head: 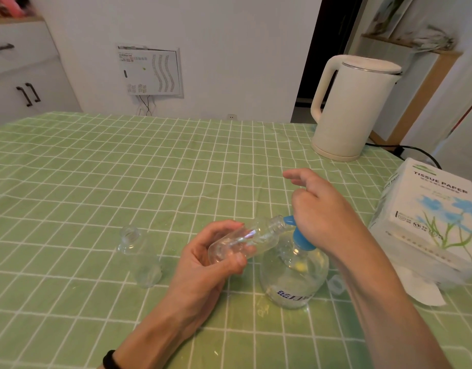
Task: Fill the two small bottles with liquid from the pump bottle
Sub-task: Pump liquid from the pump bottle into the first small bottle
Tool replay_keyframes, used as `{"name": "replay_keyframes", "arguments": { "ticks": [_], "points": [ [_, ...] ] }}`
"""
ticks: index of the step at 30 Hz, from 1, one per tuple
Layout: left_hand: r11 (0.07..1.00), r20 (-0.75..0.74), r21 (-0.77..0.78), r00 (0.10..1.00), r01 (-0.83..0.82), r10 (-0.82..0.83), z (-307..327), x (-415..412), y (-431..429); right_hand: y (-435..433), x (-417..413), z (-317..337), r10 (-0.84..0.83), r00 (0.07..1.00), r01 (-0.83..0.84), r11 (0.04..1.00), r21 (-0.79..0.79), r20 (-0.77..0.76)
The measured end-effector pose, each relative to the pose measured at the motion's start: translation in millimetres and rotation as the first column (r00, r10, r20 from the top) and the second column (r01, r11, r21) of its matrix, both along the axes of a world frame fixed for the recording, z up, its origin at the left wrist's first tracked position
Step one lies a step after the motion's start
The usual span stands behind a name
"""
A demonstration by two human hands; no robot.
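My left hand (216,259) grips a small clear bottle (245,239), tilted almost flat, with its open mouth against the blue nozzle of the pump bottle (293,278). The pump bottle is round and clear, with a blue pump and some liquid in it. It stands on the green checked tablecloth (96,182). My right hand (325,209) rests on top of the pump head (300,237), fingers curled over it and one finger sticking out. The second small clear bottle (140,258) stands upright and uncapped to the left, untouched.
A white electric kettle (352,107) stands at the back right, its black cable (415,153) trailing off the table. A pack of tissue paper (431,217) lies at the right edge. A small clear cap (336,284) lies beside the pump bottle.
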State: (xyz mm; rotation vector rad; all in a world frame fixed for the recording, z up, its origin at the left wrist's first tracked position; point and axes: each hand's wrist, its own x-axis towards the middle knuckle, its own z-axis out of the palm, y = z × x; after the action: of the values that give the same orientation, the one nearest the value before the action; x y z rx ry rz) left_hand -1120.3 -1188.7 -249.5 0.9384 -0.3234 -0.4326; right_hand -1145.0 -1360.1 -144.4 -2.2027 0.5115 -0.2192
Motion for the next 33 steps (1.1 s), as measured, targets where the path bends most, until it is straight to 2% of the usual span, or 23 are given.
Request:
{"name": "replay_keyframes", "arguments": {
  "ticks": [9, 19, 27, 33],
  "points": [
    [1.0, -0.015, -0.005, 1.0, -0.003, 0.003, 0.4, -0.3, -0.2, -4.0, 0.4, 2.6, -0.01, 0.999, 0.01, 1.0, 0.003, 0.053],
    [1.0, -0.008, -0.004, 1.0, -0.009, 0.009, 0.1, -0.4, -0.4, -0.1, -1.0, 0.3, -0.015, 1.0, 0.015, 0.999, 0.033, -0.003],
    [1.0, -0.028, 0.013, 1.0, 0.004, -0.004, -0.9, 1.8, 1.3, -0.8, -1.8, 3.7, -0.026, 0.998, 0.03, 0.998, -0.063, 0.06],
    [1.0, -0.019, 0.002, 1.0, -0.012, 0.012, -0.3, -0.3, -0.4, 0.5, -0.6, 4.5, -0.024, 0.999, 0.029, 0.992, -0.125, 0.039]
  ]
}}
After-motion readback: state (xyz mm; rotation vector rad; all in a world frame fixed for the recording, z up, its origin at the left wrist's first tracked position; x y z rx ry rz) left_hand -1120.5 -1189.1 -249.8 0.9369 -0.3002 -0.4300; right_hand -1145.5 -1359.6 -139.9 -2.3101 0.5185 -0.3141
